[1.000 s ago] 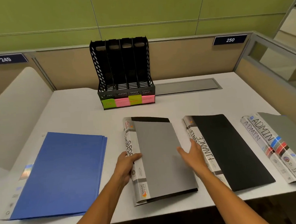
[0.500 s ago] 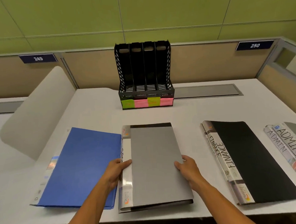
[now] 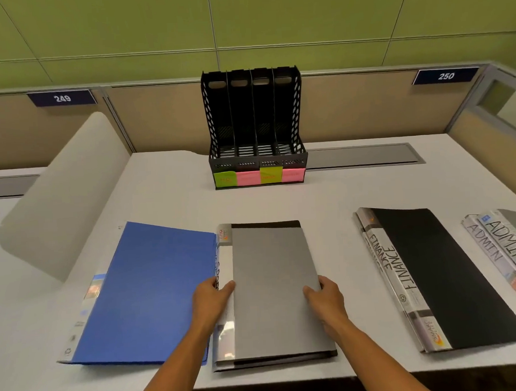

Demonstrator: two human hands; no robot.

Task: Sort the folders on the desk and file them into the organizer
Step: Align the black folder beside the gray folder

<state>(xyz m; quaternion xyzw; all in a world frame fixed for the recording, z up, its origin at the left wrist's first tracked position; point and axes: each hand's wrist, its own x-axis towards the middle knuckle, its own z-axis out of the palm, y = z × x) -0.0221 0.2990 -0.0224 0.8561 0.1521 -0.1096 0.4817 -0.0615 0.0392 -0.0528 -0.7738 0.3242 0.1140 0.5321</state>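
A grey folder (image 3: 273,287) lies flat at the front middle of the desk, on top of a black one. My left hand (image 3: 210,299) grips its white spine edge. My right hand (image 3: 326,296) grips its right edge, thumb on the cover. Left of it lies a blue folder (image 3: 148,290), its right edge touching the grey stack. To the right lies a black folder (image 3: 440,275) with FINANCE on its spine, and at the far right two ADMIN folders (image 3: 504,248), partly cut off. A black four-slot organizer (image 3: 255,129) stands at the back middle, with green and pink sticky notes along its base.
The white desk (image 3: 167,200) ends in a front edge just below the folders. A grey cable tray lid (image 3: 362,155) sits behind the organizer to the right. A curved white divider panel (image 3: 62,199) rises at the left. Beige partitions close the back and right.
My right hand has come off the cover onto the grey folder's right edge. The grey stack has shifted left against the blue folder and squared up. The view has swung left.
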